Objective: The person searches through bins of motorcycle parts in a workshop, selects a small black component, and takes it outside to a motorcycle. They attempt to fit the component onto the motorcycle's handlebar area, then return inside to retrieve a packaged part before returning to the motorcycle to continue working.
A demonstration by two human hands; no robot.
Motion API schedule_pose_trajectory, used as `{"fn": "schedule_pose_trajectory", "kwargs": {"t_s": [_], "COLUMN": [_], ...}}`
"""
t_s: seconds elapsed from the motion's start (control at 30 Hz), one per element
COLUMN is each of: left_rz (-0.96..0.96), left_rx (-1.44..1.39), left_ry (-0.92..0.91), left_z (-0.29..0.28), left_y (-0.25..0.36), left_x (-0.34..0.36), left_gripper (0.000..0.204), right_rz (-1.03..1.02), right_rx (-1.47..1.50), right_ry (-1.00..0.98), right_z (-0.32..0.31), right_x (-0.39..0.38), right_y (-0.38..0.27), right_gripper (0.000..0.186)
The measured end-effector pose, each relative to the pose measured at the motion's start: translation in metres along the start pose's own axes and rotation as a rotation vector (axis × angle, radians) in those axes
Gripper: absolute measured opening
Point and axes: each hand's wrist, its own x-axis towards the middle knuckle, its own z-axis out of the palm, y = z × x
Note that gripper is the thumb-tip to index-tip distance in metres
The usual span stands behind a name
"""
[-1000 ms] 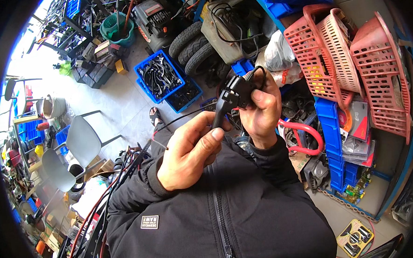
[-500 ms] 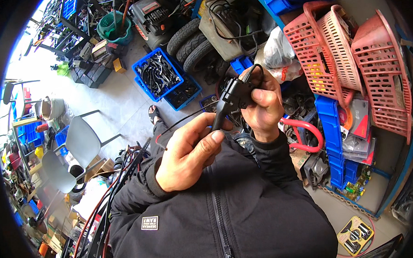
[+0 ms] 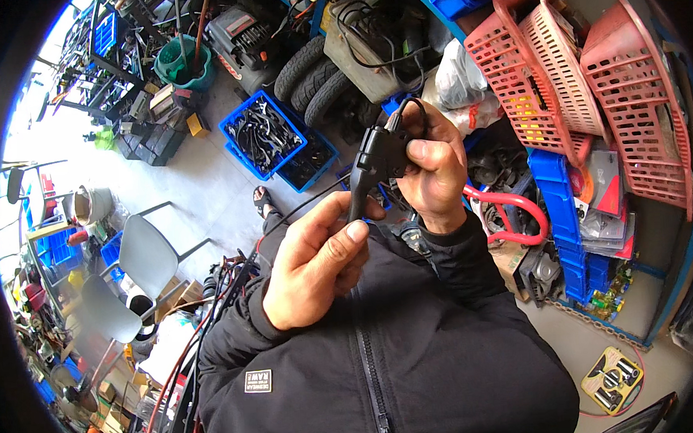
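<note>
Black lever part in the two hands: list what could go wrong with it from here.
1. The black lever part is held up only by the left hand and the right hand, so it might drop if both grips slip.
2. The thin black cable bends in a tight loop by the right hand; turning the part could kink or strain it.

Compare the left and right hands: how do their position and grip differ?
The left hand grips the slim end of the black lever, while the right hand holds its thicker end. The left hand is lower in the picture; the right hand is higher. Both hold the same lever and emerge from black sleeves.
</note>
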Motion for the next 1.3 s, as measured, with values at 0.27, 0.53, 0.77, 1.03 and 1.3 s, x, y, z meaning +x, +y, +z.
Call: {"fn": "schedule_pose_trajectory", "kwargs": {"t_s": [0.27,0.53,0.77,1.03,1.3], "left_rz": [0.164,0.185,0.164,0.181,0.156], "left_rx": [0.027,0.128,0.252,0.269,0.263], "left_ry": [-0.005,0.067,0.095,0.091,0.107], "left_z": [0.008,0.016,0.021,0.016,0.012], "left_y": [-0.013,-0.018,-0.023,-0.023,-0.015], "left_x": [-0.005,-0.016,-0.021,-0.026,-0.029], "left_gripper": [0.026,0.026,0.030,0.032,0.028], "right_rz": [-0.073,-0.075,-0.115,-0.051,-0.007], "right_rx": [0.178,0.340,0.251,0.258,0.214], "right_ry": [0.094,-0.011,-0.055,-0.188,-0.290], "right_z": [0.026,0.016,0.016,0.017,0.016], "right_x": [-0.006,-0.011,-0.008,-0.001,0.007], "right_y": [0.015,0.029,0.029,0.026,0.020], "right_gripper": [0.027,0.037,0.039,0.038,0.039]}}
